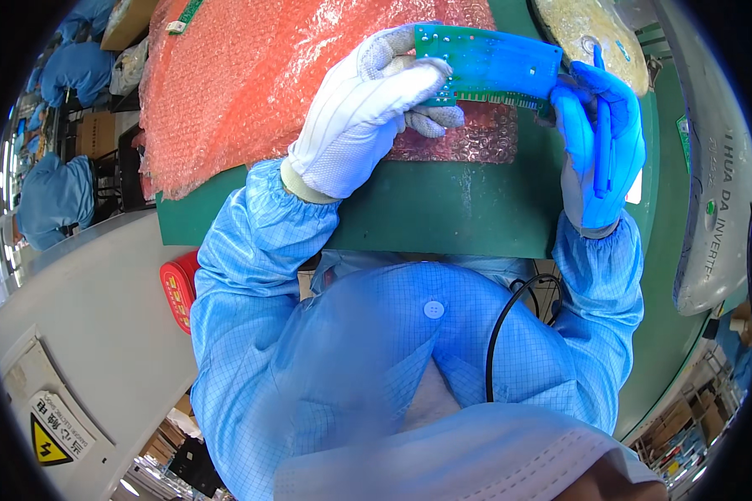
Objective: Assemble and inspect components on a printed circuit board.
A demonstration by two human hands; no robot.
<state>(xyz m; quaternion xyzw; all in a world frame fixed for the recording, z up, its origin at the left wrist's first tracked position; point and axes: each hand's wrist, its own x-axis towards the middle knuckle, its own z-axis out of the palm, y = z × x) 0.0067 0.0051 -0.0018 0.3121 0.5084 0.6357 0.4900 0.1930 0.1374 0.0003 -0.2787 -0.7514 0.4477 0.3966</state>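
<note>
A green circuit board (501,67) is held up above the workbench, its right part bathed in blue light. My left hand (355,108), in a white glove, is closed on the board's left end, thumb on the face towards me. At the board's right lower corner my right hand (589,142), also gloved and lit blue, grips the edge; its fingertips are partly hidden. A slim pen-like tool (602,159) stands upright in the same right hand, held against the palm by the fingers. Small solder points and a row of edge contacts show on the board.
Pink bubble wrap (234,92) covers much of the green bench mat (443,209), with another small green board (184,17) on it. A yellowish round object (597,33) lies at the far right. A red box (178,288) sits by my left elbow. Co-workers in blue (57,196) are at left.
</note>
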